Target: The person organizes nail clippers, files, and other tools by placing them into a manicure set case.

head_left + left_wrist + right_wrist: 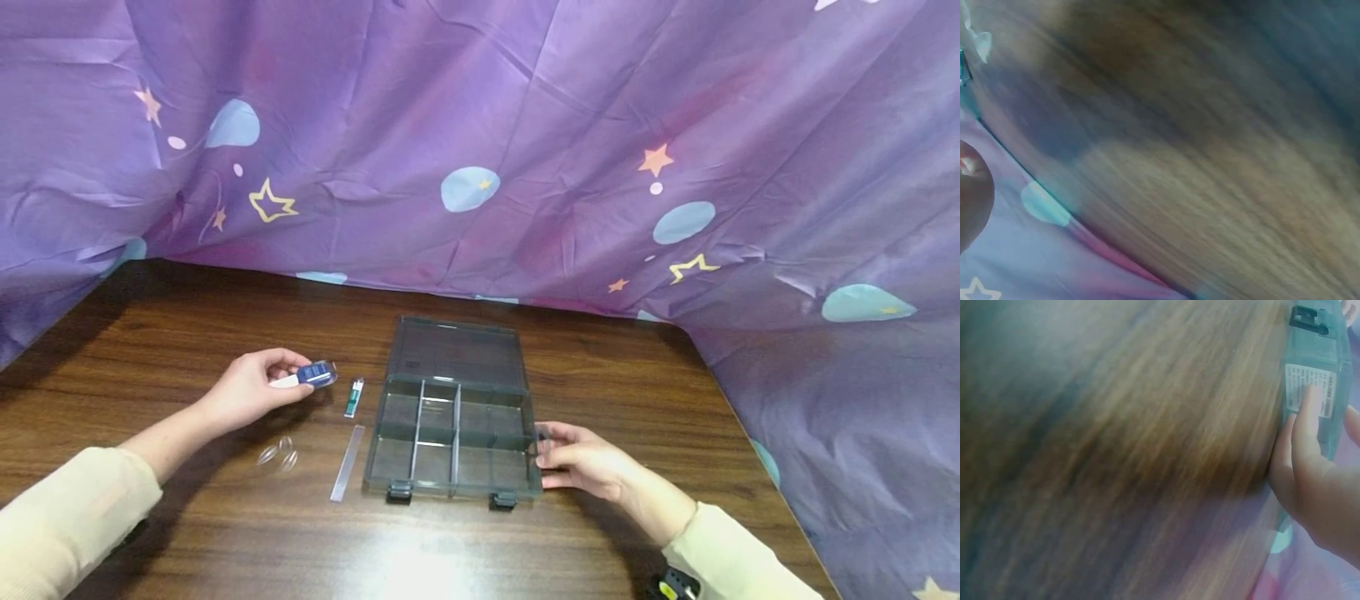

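My left hand [251, 385] pinches a small bottle-like item [317, 374] with a dark blue label, a clear end and a white narrow part. Its exact kind cannot be told. At the right edge of a dark translucent compartment case [491, 462], my right hand [588, 462] grips the side wall. The case lies with its lid raised back and shows several divided compartments. In the right wrist view, the fingers [1309, 431] touch a printed white label [1310, 389] on the case. The left wrist view shows only a fingertip [974, 194], not the held item.
Between the left hand and the case lie a small green-and-white item [354, 397] and a flat translucent strip [347, 463]. Thin clear curved pieces [285, 454] lie near the left forearm. A purple patterned cloth [480, 150] hangs behind the wooden table [600, 367].
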A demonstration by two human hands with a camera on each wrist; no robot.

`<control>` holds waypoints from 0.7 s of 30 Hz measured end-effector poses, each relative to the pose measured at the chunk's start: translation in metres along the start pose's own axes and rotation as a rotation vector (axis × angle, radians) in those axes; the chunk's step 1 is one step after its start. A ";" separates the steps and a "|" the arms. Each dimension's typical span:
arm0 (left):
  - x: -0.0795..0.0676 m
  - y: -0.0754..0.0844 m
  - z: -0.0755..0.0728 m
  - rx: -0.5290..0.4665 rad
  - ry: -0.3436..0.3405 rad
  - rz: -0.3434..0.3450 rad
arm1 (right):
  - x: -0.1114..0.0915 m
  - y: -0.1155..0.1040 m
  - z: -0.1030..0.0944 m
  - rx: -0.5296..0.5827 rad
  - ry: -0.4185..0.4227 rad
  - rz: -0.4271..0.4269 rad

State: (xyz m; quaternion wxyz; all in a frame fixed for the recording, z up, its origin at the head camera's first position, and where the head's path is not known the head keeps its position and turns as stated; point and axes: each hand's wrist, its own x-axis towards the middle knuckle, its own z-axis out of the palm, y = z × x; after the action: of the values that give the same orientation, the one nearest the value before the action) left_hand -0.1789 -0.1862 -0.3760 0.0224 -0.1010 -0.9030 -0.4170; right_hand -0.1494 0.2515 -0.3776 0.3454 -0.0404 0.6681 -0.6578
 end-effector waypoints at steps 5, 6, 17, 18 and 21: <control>0.003 0.009 0.005 -0.051 -0.022 0.043 | 0.000 0.000 0.001 -0.012 -0.011 -0.005; 0.004 0.012 0.007 -0.057 -0.026 0.048 | 0.000 0.000 0.001 -0.014 -0.011 -0.007; 0.019 0.044 0.023 -0.101 -0.078 0.140 | -0.001 0.000 0.002 -0.004 -0.007 -0.010; 0.020 0.046 0.025 -0.105 -0.082 0.151 | -0.001 0.000 0.002 -0.008 -0.006 -0.009; 0.025 0.054 0.033 -0.117 -0.103 0.176 | 0.000 0.000 0.001 -0.016 -0.001 -0.008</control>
State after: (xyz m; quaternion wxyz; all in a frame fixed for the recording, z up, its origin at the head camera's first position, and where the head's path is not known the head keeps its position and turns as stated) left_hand -0.1913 -0.1233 -0.3540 0.0064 -0.2023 -0.8648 -0.4596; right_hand -0.1491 0.2504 -0.3775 0.3429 -0.0463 0.6728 -0.6540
